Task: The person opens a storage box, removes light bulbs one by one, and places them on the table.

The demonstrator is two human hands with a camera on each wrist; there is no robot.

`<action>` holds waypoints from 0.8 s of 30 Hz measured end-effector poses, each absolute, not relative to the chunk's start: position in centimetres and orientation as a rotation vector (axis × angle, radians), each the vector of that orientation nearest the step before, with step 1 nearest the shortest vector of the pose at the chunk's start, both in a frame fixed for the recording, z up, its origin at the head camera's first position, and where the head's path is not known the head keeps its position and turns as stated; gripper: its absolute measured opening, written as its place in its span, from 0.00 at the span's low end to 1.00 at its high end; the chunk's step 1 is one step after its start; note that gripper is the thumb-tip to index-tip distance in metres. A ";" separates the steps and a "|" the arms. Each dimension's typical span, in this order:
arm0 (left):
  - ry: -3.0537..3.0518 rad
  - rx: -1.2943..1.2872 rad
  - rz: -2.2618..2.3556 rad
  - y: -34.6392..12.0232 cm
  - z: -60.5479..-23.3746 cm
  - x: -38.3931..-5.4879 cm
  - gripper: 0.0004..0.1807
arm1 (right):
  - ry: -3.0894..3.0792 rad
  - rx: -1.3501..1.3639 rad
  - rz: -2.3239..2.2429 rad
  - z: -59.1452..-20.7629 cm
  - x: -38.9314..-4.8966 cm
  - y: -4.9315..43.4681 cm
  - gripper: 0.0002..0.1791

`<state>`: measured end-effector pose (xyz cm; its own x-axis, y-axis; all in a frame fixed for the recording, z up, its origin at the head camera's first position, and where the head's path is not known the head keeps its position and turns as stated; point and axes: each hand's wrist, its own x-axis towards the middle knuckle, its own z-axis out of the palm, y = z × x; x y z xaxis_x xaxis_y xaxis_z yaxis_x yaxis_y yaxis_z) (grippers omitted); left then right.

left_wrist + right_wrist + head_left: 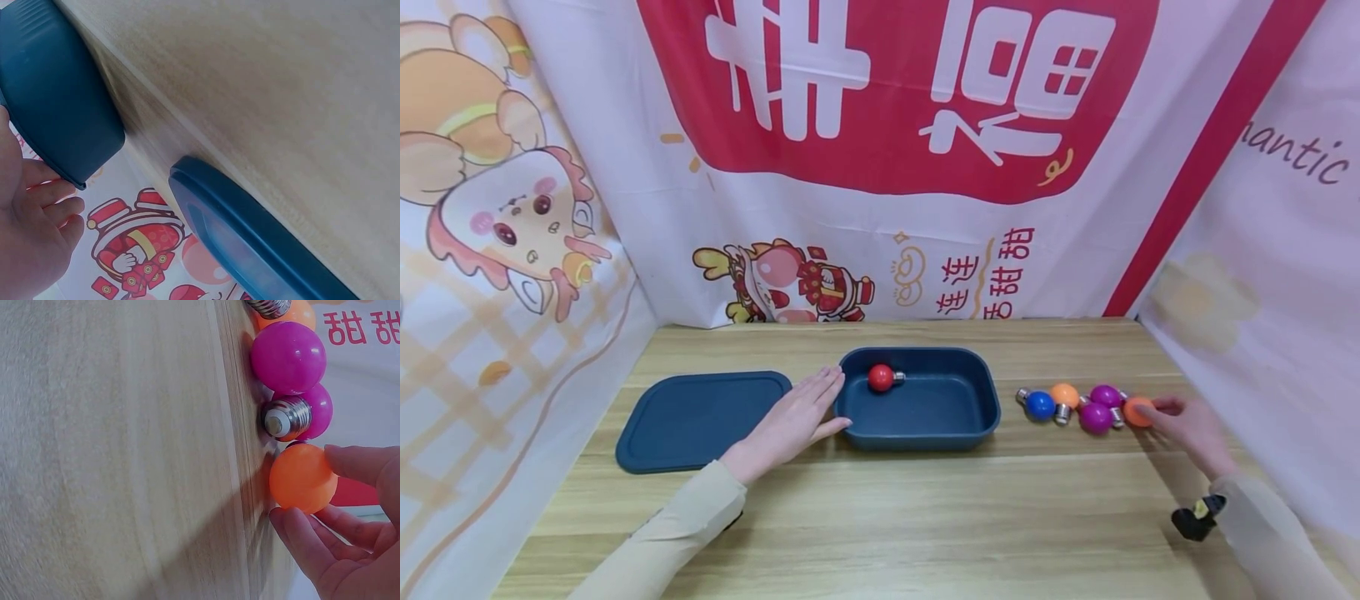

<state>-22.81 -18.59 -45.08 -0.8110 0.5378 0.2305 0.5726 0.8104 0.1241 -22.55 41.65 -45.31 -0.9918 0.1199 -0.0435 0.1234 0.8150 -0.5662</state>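
At the right of the table my right hand (1193,432) pinches an orange light bulb (1138,412) between thumb and fingertips; in the right wrist view the orange bulb (302,481) still sits low by the tabletop. Beside it lie two purple bulbs (1096,418), another orange bulb (1064,395) and a blue bulb (1041,406). My left hand (792,421), fingers extended, touches the left end of a dark blue rectangular container (917,443). Inside that container a red bulb (881,377) lies near the back left. The left wrist view shows fingers (56,194) at the container's rim.
A dark blue flat lid (700,423) lies on the wooden table (880,533) left of the container, close to my left forearm. Printed cloth hangs behind the table (835,217) and along both sides. A small black object hangs at my right wrist.
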 end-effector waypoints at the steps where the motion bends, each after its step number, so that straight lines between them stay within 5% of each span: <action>1: -2.813 -0.870 -0.285 -18.6 -45.1 -22.8 0.41 | 2.987 0.192 -0.936 -45.3 -22.5 41.6 0.36; 24: -2.829 -0.872 -0.284 -18.5 -44.9 -22.6 0.41 | 2.923 0.191 -0.956 -44.6 -22.2 41.8 0.39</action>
